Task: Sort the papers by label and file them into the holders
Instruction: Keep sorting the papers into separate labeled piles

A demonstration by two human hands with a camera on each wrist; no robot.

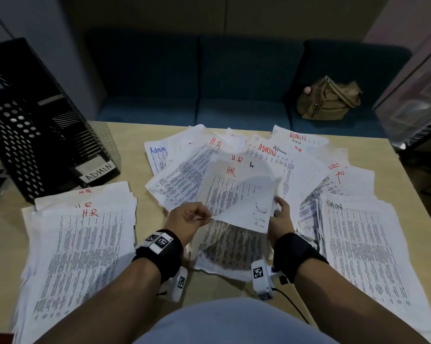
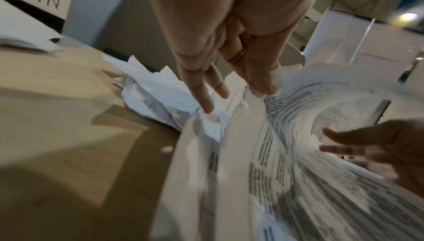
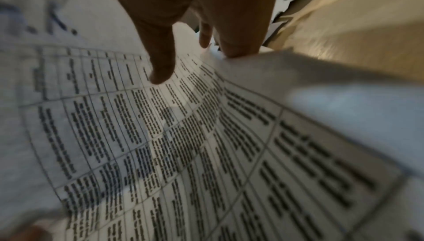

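Big tan desk [image 1: 140, 276] carries it all: black holders [image 1: 35, 135] far left of the fingers, loose papers [image 1: 271, 155] fanned just beyond them. Between both hands, an HR sheet [image 1: 236, 194] lifts clear. Left hand [image 1: 184, 219] pinches its near corner; right hand [image 1: 281, 219] curls round its right edge.

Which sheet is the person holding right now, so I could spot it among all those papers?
Start at the wooden table and find the messy fan of papers in its middle. The held sheet is raised above the fan's near edge, pinched between the left hand and right hand. Unlike its flat neighbours, it is lifted, marked HR in red.
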